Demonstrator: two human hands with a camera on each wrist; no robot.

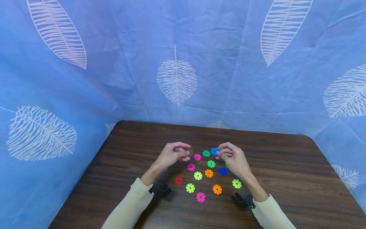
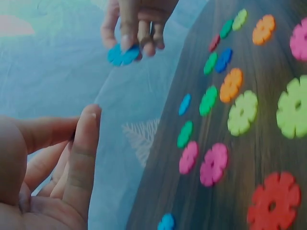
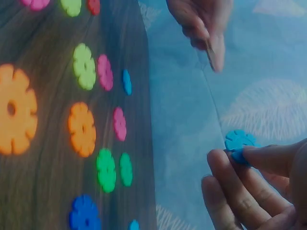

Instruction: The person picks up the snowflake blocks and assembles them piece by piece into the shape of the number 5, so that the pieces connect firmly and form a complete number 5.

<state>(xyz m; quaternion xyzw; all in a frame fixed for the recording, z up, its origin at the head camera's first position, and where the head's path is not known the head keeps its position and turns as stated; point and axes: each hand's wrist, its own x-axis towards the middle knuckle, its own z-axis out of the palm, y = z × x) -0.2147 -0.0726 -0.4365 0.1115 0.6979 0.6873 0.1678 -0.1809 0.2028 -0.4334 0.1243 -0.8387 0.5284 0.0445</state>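
Observation:
My right hand pinches a bright blue notched flower disc between thumb and fingertips, held above the table. A second bit of blue shows under the thumb; whether it is a separate disc I cannot tell. Opposite, my left hand pinches a thin brownish piece, seen almost edge-on, so its full shape is unclear. The two hands are apart. Between and below them lie loose flower discs, among them a pink disc, a green disc and a dark blue disc.
Several more discs lie flat on the dark wooden table: a red disc, an orange disc, a yellow-green disc. A blue leaf-patterned cloth hangs behind the table's back edge. Black straps circle both wrists.

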